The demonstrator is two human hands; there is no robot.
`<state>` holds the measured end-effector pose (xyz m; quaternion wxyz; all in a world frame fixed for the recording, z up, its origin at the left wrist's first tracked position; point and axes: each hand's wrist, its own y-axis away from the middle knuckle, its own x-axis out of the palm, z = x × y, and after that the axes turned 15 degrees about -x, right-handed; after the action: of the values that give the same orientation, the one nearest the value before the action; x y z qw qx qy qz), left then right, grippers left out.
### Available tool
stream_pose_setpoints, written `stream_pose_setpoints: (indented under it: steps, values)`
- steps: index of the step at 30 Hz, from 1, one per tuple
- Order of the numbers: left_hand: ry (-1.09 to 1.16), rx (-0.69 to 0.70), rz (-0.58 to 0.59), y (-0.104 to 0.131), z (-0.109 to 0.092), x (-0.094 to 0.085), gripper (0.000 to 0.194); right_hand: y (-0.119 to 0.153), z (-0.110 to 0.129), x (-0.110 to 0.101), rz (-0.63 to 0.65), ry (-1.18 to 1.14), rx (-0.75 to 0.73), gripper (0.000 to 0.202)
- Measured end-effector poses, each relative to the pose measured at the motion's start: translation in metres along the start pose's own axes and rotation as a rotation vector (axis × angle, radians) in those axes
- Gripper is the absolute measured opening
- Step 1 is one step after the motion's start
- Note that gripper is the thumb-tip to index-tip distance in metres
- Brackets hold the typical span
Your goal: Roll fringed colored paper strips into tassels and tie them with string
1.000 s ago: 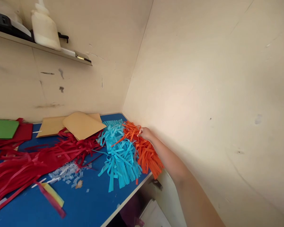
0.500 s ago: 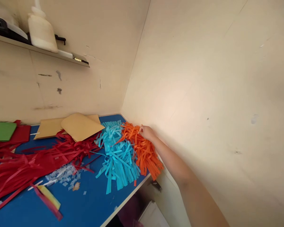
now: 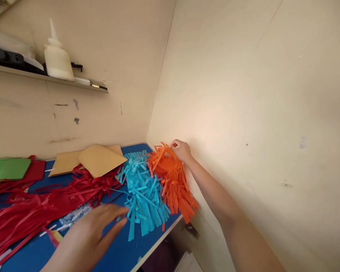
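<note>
Fringe [image 3: 175, 187], orange, lay just below centre at 6 o'clock, its top edge pinched betw. R hand's [image 3: 181, 150] thumb & fingers, apparently mid-lift. L hand [image 3: 86, 234], blurred at 7 o'clock, had fingers approx. half open w/ nothing visible in them, near turquoise fringe [image 3: 144, 192]; next move prob. called for steady R pinch.

Probably craft workspace: blue table [image 3: 121, 247], orange fringe [image 3: 174, 189], nozzle bottle [image 3: 59, 62] on wall shelf [image 3: 22, 73].

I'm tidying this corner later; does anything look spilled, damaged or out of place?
Yes: small pale scraps lie loose beside the red strips, as if spilled, and dark marks blemish the wall below the shelf.
</note>
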<state>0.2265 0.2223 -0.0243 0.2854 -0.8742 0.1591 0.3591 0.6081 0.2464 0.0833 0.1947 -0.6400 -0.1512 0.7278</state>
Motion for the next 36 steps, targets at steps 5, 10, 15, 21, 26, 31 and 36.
stream_pose_setpoints:
  steps: [5,10,15,21,26,31,36]
  values:
    - [-0.074,0.013,-0.11,-0.122,-0.072,0.045,0.035,0.018,0.014,0.007,0.001,-0.084,-0.1,0.017]
    - [-0.121,0.074,-0.205,-0.173,-0.098,0.108,0.042,0.052,0.028,-0.005,-0.009,-0.061,-0.186,0.015]
    - [-0.174,0.213,-0.194,-0.205,-0.103,0.115,0.014,0.108,0.062,0.006,-0.015,-0.004,-0.252,0.033]
    - [-0.256,0.558,-0.071,-0.235,-0.134,0.078,0.022,0.093,0.092,0.072,0.246,0.102,0.028,0.062]
    - [-0.289,0.571,-0.075,-0.244,-0.132,0.031,0.022,0.087,0.076,0.094,0.289,0.076,0.122,0.069]
    - [-0.23,0.144,-0.336,-0.252,-0.101,0.001,0.012,0.1,0.047,0.082,0.244,-0.024,0.189,0.06]
    - [-0.175,-0.046,-0.489,-0.219,-0.068,-0.046,0.02,0.119,0.071,0.043,-0.002,-0.117,0.161,0.032]
